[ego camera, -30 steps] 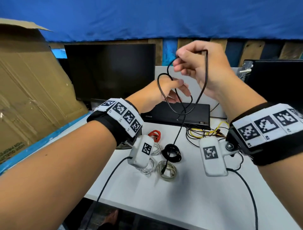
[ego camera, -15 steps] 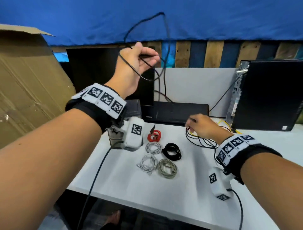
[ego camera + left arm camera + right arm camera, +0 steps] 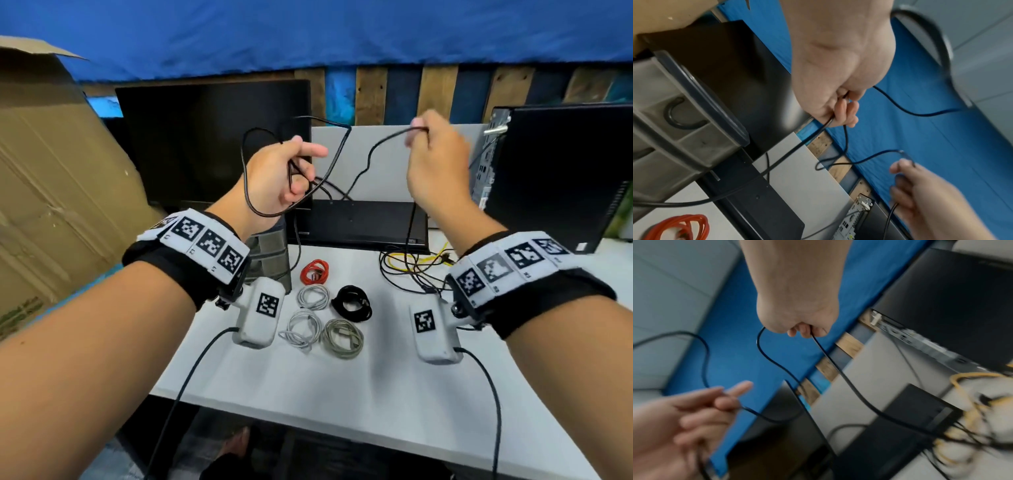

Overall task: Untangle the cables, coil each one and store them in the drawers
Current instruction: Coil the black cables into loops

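Since the frame half a second back, both hands have changed station: the right hand (image 3: 436, 164), then down at the tangle on the bench, is now raised level with the left hand (image 3: 277, 178), which has dropped from its high position. Working down in size, the bench (image 3: 342, 383) carries a monitor (image 3: 212, 144) and a computer tower (image 3: 561, 171) at the rear, with the grey drawers (image 3: 269, 255) behind the left wrist. Five finished coils lie at centre: red (image 3: 314, 271), two white (image 3: 312, 296), black (image 3: 352, 303) and grey (image 3: 342, 338). An unsorted tangle of black and yellow cables (image 3: 411, 263) remains to the right. The black cable (image 3: 376, 147) in work spans the two hands in the air. The left hand has its fingers curled around gathered loops of it; the right hand pinches a further length near the fingertips, from which the cable drops to the tangle. Judged from this layout, a fresh length has been drawn up for the next loop, so coiling is mid-course and storage has not begun.
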A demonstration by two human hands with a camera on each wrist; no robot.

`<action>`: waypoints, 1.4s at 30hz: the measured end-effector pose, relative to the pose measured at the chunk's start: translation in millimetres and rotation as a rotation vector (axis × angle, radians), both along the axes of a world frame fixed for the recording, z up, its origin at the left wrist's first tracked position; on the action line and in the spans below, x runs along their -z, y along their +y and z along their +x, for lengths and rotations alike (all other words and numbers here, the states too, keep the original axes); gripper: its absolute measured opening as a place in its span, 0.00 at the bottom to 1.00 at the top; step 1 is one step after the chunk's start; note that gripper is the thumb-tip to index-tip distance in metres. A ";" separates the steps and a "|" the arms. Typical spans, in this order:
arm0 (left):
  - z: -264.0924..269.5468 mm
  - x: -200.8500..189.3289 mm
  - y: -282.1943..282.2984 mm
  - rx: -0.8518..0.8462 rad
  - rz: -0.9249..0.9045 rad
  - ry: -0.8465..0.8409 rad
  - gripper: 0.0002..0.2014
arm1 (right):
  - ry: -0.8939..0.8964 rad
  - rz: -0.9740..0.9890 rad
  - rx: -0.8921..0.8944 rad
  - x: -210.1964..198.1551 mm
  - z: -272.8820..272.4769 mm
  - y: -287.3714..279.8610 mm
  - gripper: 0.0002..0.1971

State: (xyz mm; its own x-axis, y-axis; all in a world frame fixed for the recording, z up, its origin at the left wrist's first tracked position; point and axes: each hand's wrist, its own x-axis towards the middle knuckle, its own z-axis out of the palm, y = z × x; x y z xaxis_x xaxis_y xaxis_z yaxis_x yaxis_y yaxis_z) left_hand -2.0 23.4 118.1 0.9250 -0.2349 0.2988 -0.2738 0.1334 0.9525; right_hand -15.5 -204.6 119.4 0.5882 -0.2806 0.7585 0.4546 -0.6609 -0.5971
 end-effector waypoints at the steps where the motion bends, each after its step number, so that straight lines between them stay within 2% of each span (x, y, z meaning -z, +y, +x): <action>1: -2.7 1.8 -4.0 0.044 0.031 0.007 0.22 | -0.071 0.021 -0.029 -10.6 -7.3 0.8 0.10; 4: -17.0 5.8 -22.9 0.166 0.117 0.043 0.19 | -0.186 0.033 -0.115 -36.1 -26.9 7.7 0.09; 8: -33.5 5.8 -40.5 0.296 0.184 0.048 0.20 | -0.138 0.098 -0.339 -56.1 -46.2 26.9 0.05; 12: -51.4 -5.7 -33.0 0.254 0.120 0.072 0.17 | 0.012 0.246 -0.533 -50.2 -59.3 44.6 0.05; 15: -73.9 -15.1 -14.2 0.204 0.074 0.075 0.22 | 0.095 0.352 -0.680 -38.0 -66.8 60.2 0.11; 18: -99.3 -15.7 10.8 0.156 0.248 0.019 0.22 | 0.171 0.428 -0.780 -25.3 -77.4 74.4 0.15; 23: -137.3 14.1 50.7 0.127 0.416 0.041 0.22 | 0.465 0.492 -0.978 20.0 -97.9 91.3 0.15; 27: -158.6 49.8 75.0 0.152 0.539 0.123 0.21 | 0.698 0.489 -1.045 64.8 -106.6 97.3 0.15; 31: -172.1 74.1 84.0 0.201 0.680 0.237 0.17 | 0.970 0.371 -1.041 101.2 -110.4 98.1 0.13; 33: -171.8 82.4 82.7 0.182 0.774 0.271 0.16 | 1.067 0.173 -0.966 113.6 -109.9 95.0 0.12; 35: -168.2 91.3 81.5 0.169 0.896 0.329 0.16 | 1.083 -0.086 -0.859 118.3 -108.8 92.1 0.12; 37: -167.0 96.5 81.5 0.194 1.023 0.365 0.14 | 1.018 -0.190 -0.766 115.8 -109.6 90.4 0.13; 39: -166.7 97.2 82.6 0.187 1.120 0.335 0.15 | 0.908 -0.124 -0.769 109.7 -111.3 89.3 0.12; 42: -167.0 93.5 78.6 0.134 1.137 0.237 0.17 | 0.795 0.086 -0.968 100.5 -119.8 95.6 0.11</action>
State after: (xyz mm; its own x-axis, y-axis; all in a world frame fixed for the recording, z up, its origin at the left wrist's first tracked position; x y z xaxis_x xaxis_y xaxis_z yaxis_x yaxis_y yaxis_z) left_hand -169.0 102.0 24.6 0.8770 -0.3559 -0.3226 -0.1217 -0.8143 0.5675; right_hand -135.3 -109.0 18.9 0.8658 0.4903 0.1006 0.2258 -0.2034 -0.9527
